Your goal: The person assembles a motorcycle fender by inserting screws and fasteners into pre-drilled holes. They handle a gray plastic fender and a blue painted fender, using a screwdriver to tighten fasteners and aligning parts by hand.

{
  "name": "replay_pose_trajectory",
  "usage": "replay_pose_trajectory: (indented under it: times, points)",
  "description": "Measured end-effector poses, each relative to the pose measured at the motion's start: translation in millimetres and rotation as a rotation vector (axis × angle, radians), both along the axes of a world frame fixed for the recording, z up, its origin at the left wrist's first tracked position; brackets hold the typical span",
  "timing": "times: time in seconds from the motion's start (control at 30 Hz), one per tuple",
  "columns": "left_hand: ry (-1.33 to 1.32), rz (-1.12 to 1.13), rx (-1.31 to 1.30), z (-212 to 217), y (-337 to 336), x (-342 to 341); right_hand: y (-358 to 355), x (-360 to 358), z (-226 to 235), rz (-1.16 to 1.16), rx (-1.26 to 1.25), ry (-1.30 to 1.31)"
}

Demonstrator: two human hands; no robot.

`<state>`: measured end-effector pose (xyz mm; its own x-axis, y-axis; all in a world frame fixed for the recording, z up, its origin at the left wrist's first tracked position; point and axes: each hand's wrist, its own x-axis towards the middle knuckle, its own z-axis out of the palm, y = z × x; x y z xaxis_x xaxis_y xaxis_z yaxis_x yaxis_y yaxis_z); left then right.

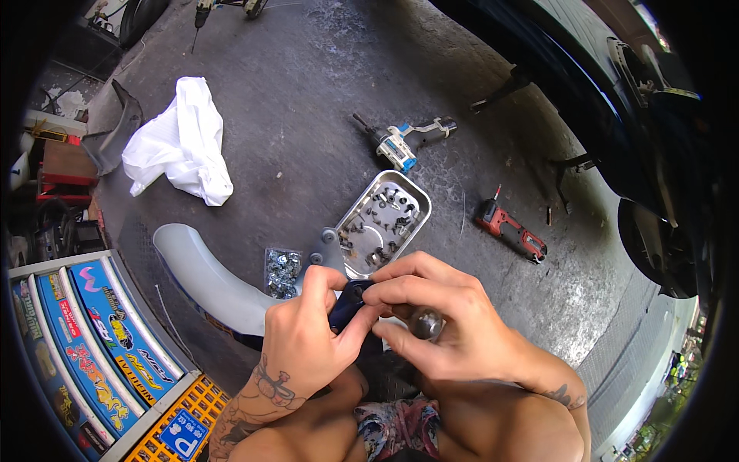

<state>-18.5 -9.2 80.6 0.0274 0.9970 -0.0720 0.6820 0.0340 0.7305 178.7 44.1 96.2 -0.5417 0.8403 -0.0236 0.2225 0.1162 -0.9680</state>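
Note:
My left hand [308, 327] is closed, thumb and forefinger gripping a dark blue piece [349, 306] in front of my lap. My right hand [454, 319] is closed too, its fingertips pressed against the right end of that piece. Inside its curled palm sits a tool with a rounded, shiny dark end [426, 323]; the rest is hidden by fingers. Just beyond, a grey bracket [327, 250] carries two round fasteners. A long curved grey fender [212, 269] reaches left from behind my left hand; whether it joins the blue piece cannot be made out.
A metal tray [419, 204] of bolts and a clear bag of metal clips [282, 273] lie beyond my hands. Farther off are a blue-white impact driver [400, 146], a red-black cordless tool [512, 231] and a white bag [185, 146]. A stickered drawer unit [100, 346] stands left, a dark vehicle [600, 131] right.

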Motion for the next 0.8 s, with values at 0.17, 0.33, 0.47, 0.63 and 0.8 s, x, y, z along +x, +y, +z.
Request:
replay_pose_trajectory:
  times: [0.17, 0.33, 0.47, 0.63, 0.8]
  points:
    - [-0.166, -0.031, -0.175, 7, -2, 0, -3, 19, 23, 0.134, 0.064, -0.155]
    - [-0.349, -0.028, -0.291, 1, -7, 2, -9, 27, 27, 0.209, 0.236, -0.08]
    - [-0.493, -0.024, -0.328, -2, -14, 9, -12, 35, 26, 0.27, 0.264, -0.05]
    - [-0.697, 0.025, -0.552, -2, -20, 12, -18, 47, 24, 0.288, 0.254, -0.034]
    - [-0.7, 0.006, -0.547, -8, -26, 18, -21, 51, 32, 0.21, 0.2, -0.154]
